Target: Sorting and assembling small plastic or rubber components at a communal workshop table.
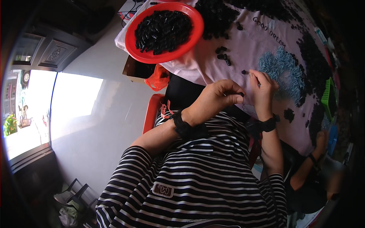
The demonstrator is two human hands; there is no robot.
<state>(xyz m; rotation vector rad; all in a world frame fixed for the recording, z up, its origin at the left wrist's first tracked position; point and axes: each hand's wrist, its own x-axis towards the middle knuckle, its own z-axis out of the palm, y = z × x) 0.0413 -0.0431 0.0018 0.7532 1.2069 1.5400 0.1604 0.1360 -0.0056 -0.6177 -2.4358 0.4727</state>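
Observation:
My left hand is curled near the table's edge, pinching a small black plastic piece between thumb and fingertips. My right hand sits just right of it, fingers pinched together over the cloth beside a heap of pale blue metal springs; whether it holds a spring I cannot tell. A single black piece lies just above the hands. Both wrists wear black bands.
A red round tray full of black pieces stands at the upper left of the pink cloth. More black pieces lie in piles along the top and right. A green basket stands at the right. Another person's arm reaches in at lower right.

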